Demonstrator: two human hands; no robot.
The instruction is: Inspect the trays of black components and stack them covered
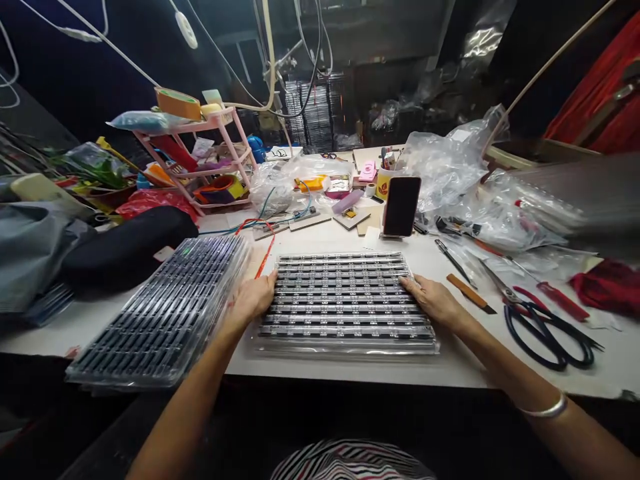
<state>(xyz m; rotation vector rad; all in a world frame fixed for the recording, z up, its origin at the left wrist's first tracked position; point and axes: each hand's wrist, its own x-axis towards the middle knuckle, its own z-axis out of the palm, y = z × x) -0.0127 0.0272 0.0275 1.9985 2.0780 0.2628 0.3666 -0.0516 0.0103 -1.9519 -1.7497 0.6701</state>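
Flat on the white table in front of me lies a clear plastic tray (345,348) filled with rows of dark strips bearing small light parts. My left hand (256,297) grips its left edge, thumb on top. At the opposite side my right hand (433,300) holds the right edge, its thumb lying over the rim and its other fingers partly hidden. Left of my left forearm rests a stack of similar clear trays (165,310) with dark strips, reaching past the table's front edge.
Black-handled scissors (543,327), a wooden-handled blade (470,293) and a red screwdriver (563,300) lie at right. A phone (401,207) stands behind the tray. Plastic bags (445,160) crowd the back; a pink rack (200,170) and black pouch (130,250) stand left. Cables hang overhead.
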